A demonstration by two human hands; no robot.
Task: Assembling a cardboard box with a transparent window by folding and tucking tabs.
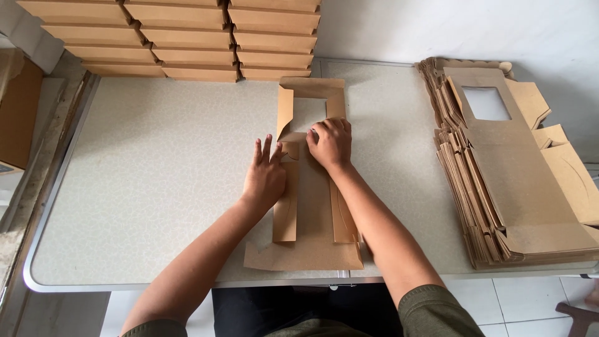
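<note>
At mid-desk (156,187), both hands press a flat kraft box blank (310,249), folding its side flaps.
Left hand (265,175) lies flat, fingers apart; right hand (331,143) is curled, knuckles down; creasing firmly comes next.

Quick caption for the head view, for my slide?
Both hands, left and right, press a flat brown carton blank on the table, between folded boxes and stacked blanks.

Two bare forearms in short olive sleeves

The left hand (264,176) and right hand (331,145) wear no gloves, rings or watch. Behind each grip the arm is uncovered up to an olive-green short sleeve (437,312), and dark trousers (299,309) show between the elbows.
</note>
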